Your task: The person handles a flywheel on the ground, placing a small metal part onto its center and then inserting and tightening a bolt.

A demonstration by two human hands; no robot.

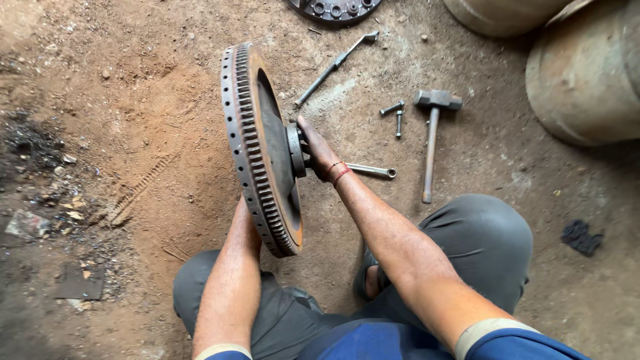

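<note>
Standing on edge on the dirt floor [133, 80], a rusty toothed flywheel [257, 143] is steadied between the knees. The right hand [319, 150] is clamped on its central hub; the left hand [241, 217] is pressed behind the rim, its grip hidden. Judged heavy, rigid and rough, it is best held at hub and rim.

The left hand [241, 212] is hidden behind the flywheel [261, 150]; barrels [587, 73] are cut off.

Single head view, steep downward, close over dirt floor [133, 100].
</note>
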